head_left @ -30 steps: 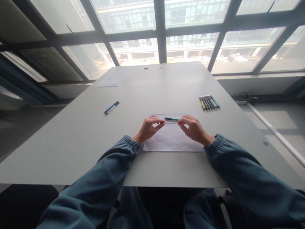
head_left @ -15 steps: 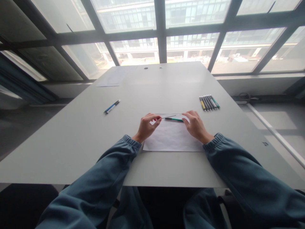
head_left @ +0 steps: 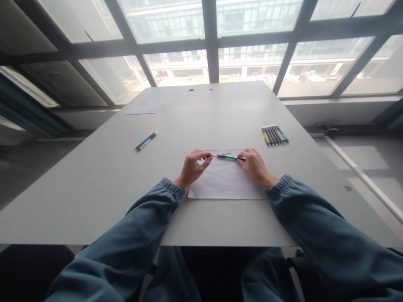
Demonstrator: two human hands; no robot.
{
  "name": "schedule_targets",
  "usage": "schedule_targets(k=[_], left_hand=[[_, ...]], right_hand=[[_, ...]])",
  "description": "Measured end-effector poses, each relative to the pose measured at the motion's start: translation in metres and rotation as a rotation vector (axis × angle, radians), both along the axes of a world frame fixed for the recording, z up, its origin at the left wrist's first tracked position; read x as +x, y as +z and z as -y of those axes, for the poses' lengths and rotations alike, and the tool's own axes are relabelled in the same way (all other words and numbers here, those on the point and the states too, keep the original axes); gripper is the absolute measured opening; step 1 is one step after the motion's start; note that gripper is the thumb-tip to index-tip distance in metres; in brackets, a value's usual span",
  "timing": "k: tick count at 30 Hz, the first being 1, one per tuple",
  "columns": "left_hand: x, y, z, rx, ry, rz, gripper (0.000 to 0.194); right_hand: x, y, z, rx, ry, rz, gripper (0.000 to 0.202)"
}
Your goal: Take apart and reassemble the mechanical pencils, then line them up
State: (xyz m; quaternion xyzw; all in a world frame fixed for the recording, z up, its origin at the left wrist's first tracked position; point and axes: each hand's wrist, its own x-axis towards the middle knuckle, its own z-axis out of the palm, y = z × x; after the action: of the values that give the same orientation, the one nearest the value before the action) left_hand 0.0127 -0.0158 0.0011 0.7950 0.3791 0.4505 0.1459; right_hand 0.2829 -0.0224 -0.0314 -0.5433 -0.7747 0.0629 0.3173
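Observation:
Between the thumb and fingertips of my left hand (head_left: 195, 165) is a thin dark rod (head_left: 226, 154) that looks like a pen refill, its free end pointing right. Just below it lies a green and black pen (head_left: 229, 157), over the upper part of a white sheet of paper (head_left: 228, 180). My right hand (head_left: 253, 165) pinches the right end of this pen with thumb and fingers. The rod's tip is above the pen's barrel; whether they touch I cannot tell.
On the right, several pens (head_left: 275, 135) lie side by side in a row. Blue and clear pens (head_left: 145, 141) lie together at the left. Another paper (head_left: 146, 102) is at the far left of the white table (head_left: 110, 197), whose front edge is close to me.
My right hand has moved slightly left and closed from a loose, open pose onto the green pen's right end. My left hand still holds the thin rod in nearly the same place.

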Motion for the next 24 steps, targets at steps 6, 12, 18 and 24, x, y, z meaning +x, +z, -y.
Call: schedule_targets(k=[6, 12, 18, 24], left_hand=[[-0.003, 0.003, -0.002, 0.013, 0.023, -0.002, 0.013], [-0.022, 0.012, -0.013, 0.11, 0.164, -0.022, 0.015], [-0.029, 0.012, -0.018, 0.129, 0.186, -0.022, 0.015], [-0.027, 0.006, -0.019, 0.099, 0.148, -0.054, 0.015]], right_hand=[[-0.001, 0.001, -0.001, 0.024, -0.08, -0.146, 0.005], [0.002, 0.008, 0.0, 0.095, -0.155, -0.326, 0.003], [0.007, 0.008, -0.003, 0.129, -0.187, -0.393, 0.005], [0.007, 0.008, -0.002, 0.132, -0.177, -0.391, 0.005]])
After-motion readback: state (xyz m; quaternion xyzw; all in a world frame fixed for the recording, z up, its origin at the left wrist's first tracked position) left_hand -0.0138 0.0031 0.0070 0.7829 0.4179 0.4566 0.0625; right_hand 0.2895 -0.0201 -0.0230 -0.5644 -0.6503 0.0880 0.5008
